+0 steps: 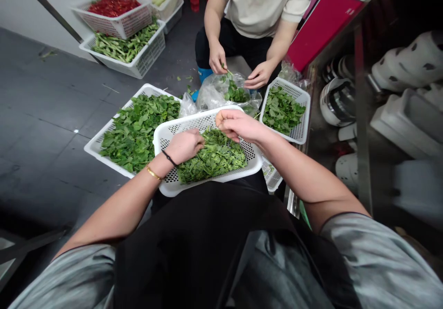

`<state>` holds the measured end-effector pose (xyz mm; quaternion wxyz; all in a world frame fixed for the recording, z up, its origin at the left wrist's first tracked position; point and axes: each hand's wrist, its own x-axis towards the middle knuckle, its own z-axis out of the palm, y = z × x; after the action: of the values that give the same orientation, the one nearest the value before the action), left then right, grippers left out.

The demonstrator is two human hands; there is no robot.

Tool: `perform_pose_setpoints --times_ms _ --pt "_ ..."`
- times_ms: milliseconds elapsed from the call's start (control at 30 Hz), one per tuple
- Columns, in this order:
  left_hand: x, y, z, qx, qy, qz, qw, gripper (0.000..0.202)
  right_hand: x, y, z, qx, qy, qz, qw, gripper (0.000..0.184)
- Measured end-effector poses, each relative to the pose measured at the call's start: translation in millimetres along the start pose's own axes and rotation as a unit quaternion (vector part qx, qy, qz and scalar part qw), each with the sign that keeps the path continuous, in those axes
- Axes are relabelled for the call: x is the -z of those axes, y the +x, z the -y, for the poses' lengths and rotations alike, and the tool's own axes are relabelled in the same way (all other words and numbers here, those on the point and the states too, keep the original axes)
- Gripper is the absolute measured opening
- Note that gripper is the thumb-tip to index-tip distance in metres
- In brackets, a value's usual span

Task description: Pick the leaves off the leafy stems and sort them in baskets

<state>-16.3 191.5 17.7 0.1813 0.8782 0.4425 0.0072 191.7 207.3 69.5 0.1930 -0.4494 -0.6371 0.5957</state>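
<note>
A white perforated basket (207,116) rests on my lap, holding a heap of leafy greens (214,159). My left hand (185,146), with a black cord and a gold bracelet at the wrist, is closed over the left part of the basket beside the greens. Over the far right part of the basket, my right hand (237,123) has its fingers pinched together. What either hand holds, if anything, is too small or hidden to make out.
Baskets of leafy greens stand left (138,129) and right (284,110). Opposite, a co-worker (256,14) handles a sprig over a clear plastic bag (214,90). Stacked baskets with red chillies (114,5) and green vegetables (126,46) sit at the back left. A rack (363,115) lines the right.
</note>
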Motion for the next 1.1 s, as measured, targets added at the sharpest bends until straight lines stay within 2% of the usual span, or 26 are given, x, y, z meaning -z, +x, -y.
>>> perform_pose_setpoints --times_ms 67,167,267,367,467,600,700,767,833,900,1000,1067,1100 --pt "5.4 -2 4 -0.012 -0.054 -0.044 0.997 0.017 -4 -1 2 0.036 -0.136 -0.011 0.99 0.013" --pt "15.0 -5 2 -0.032 -0.142 -0.103 0.984 0.018 -9 1 7 0.066 -0.329 0.007 0.942 0.024" --pt "22.1 -7 -2 -0.013 -0.232 -0.148 0.961 0.019 -6 3 12 0.092 -0.399 0.022 0.912 0.023" --pt "24.7 -9 -4 -0.007 -0.252 -0.169 0.953 0.018 0 1 15 0.11 -0.423 0.045 0.898 0.017" --pt "24.0 -10 -7 -0.035 -0.186 -0.189 0.963 0.017 2 0 15 0.109 -0.407 0.026 0.906 0.022" --pt "24.0 -7 -13 -0.055 -0.121 -0.261 0.956 0.02 -1 2 10 0.125 -0.262 0.015 0.957 0.031" --pt "28.8 -8 -20 -0.085 -0.127 -0.296 0.943 0.019 -1 3 4 0.181 -0.162 0.044 0.969 0.037" --pt "33.0 -12 -24 -0.132 -0.154 -0.276 0.94 0.019 2 0 0 0.192 -0.109 0.082 0.972 0.037" --pt "36.0 -17 -29 -0.169 -0.185 -0.237 0.939 0.017 5 -4 -2 0.171 -0.064 0.112 0.977 0.035" --pt "37.0 -19 -33 -0.149 -0.192 -0.233 0.942 0.016 6 -10 -3 0.151 -0.053 0.101 0.982 0.038" --pt "37.8 -17 -38 -0.045 -0.164 -0.265 0.949 0.017 1 -16 0 0.157 -0.114 0.062 0.979 0.044" --pt "40.6 -14 -41 -0.013 -0.157 -0.247 0.956 0.018 -2 -19 3 0.175 -0.148 0.069 0.971 0.043" --pt "42.9 -14 -42 -0.02 -0.162 -0.222 0.961 0.019 -2 -20 4 0.183 -0.15 0.093 0.967 0.042"
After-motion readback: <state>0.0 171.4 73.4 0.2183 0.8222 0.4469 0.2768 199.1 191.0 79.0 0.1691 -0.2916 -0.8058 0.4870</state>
